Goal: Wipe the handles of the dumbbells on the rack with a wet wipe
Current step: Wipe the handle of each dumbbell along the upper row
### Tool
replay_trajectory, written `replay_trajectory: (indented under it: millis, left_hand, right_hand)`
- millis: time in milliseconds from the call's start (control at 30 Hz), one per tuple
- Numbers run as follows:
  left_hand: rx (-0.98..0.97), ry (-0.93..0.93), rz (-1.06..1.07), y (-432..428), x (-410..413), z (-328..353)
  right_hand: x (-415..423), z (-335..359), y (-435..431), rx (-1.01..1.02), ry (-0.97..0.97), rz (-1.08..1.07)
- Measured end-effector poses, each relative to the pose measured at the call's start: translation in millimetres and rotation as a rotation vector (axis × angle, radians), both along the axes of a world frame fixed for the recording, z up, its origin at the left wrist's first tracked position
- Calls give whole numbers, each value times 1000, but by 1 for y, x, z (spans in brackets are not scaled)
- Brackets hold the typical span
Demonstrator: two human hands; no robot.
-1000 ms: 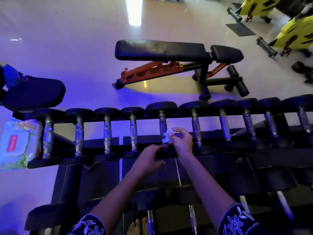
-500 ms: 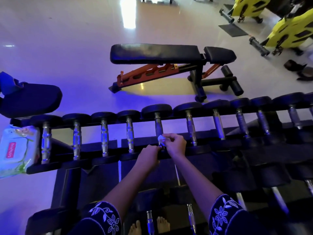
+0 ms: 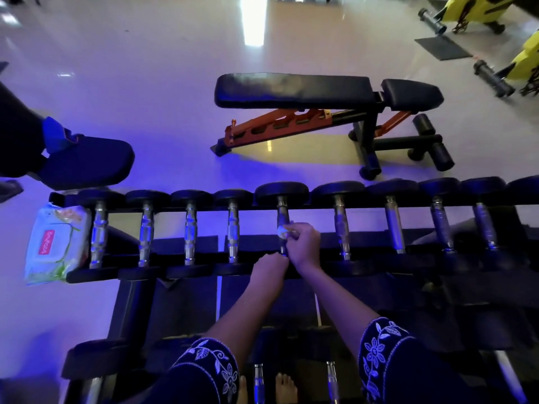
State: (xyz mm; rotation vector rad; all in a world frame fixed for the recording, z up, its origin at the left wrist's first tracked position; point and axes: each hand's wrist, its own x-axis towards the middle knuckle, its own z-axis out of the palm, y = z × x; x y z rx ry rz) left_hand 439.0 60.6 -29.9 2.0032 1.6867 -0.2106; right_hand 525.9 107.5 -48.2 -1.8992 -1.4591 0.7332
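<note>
A row of several black dumbbells with chrome handles lies across the top tier of the dark rack [image 3: 137, 298]. My right hand [image 3: 303, 243] pinches a small white wet wipe [image 3: 281, 231] against the chrome handle of the fifth dumbbell [image 3: 282, 217] from the left. My left hand [image 3: 269, 268] rests on the near black head of that same dumbbell, fingers curled over it. The lower part of the handle is hidden behind my hands.
A pack of wet wipes [image 3: 55, 246] sits on the rack's left end. Beyond the rack stand a black and orange adjustable bench [image 3: 294, 91] and a dark padded seat [image 3: 84, 161] at left. Yellow machines [image 3: 472, 7] stand far right. More dumbbells [image 3: 259, 383] lie on a lower tier.
The wipe has gone from spread out to bunched tight in my right hand against the handle. My left hand stays on the near dumbbell head. The view has shifted slightly.
</note>
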Motion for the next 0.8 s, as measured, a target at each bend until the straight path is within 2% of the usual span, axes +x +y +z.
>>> replay_trajectory:
  millis: [200, 400, 500, 700, 800]
  left_hand:
    - [-101, 34, 60, 10, 7, -3]
    - [-73, 98, 51, 8, 10, -6]
    - [-76, 119, 62, 10, 13, -7]
    - [-86, 141, 82, 8, 14, -1]
    - [-86, 132, 80, 8, 14, 2]
  right_hand:
    - [-2, 12, 46, -14, -67, 77]
    - [15, -5, 3, -39, -122, 216]
    - [20, -7, -6, -72, -67, 219]
    - [3, 19, 66, -85, -66, 73]
    - [5, 12, 54, -113, -80, 116]
